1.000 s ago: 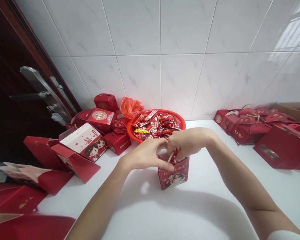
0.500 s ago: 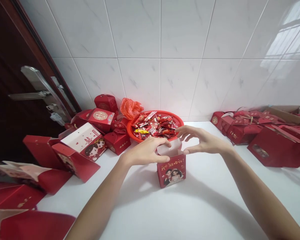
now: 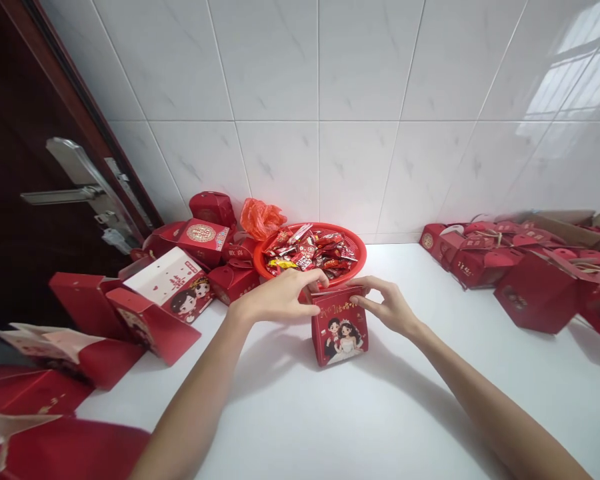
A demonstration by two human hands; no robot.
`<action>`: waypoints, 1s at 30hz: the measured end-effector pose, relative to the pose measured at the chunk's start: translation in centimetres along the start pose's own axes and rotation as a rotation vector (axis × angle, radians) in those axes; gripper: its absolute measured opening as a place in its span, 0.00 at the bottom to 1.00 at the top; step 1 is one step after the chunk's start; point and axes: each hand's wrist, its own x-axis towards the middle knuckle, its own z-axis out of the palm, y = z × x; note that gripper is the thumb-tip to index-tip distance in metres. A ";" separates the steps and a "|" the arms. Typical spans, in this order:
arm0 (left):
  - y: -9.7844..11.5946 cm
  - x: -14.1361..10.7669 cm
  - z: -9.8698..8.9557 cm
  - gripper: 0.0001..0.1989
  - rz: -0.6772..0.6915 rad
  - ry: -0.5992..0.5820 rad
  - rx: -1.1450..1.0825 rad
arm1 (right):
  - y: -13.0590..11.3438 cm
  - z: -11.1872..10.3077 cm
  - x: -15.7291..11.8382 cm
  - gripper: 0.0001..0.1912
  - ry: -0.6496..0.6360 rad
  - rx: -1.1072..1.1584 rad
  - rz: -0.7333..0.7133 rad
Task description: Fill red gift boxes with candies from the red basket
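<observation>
A small red candy box [image 3: 344,337] with a cartoon couple and gold lettering stands upright on the white table, its top edges drawn together. My left hand [image 3: 290,297] is at the upper left of the box, thumb on the front face and fingers behind the top. At the upper right corner, my right hand [image 3: 386,305] pinches the top edge between thumb and fingers. Just behind the box sits a red plastic basket [image 3: 361,257] of wrapped candies [image 3: 307,250]; the box and my left hand hide part of its front rim.
Several red boxes [image 3: 203,240] and opened cartons [image 3: 153,323] crowd the left side, near a dark door with a metal handle [image 3: 65,195]. A crumpled red plastic bag [image 3: 261,219] lies behind the basket. More red boxes [image 3: 485,265] are grouped at the right, against the tiled wall.
The box's open top has been brought together. My right hand has moved down onto its right corner, and my left hand has closed in on its left side.
</observation>
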 end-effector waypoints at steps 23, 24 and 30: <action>0.1 -0.6 -0.7 0.16 0.087 0.007 0.176 | -0.6 -7.0 -1.0 0.15 0.327 -0.147 0.109; 0.1 -0.8 -1.0 0.16 0.082 0.029 0.187 | -0.1 -8.7 -1.4 0.14 0.449 -0.162 0.124; 0.5 -2.4 -2.2 0.19 0.025 0.139 0.218 | 2.9 -16.2 -5.0 0.02 1.152 -0.427 0.389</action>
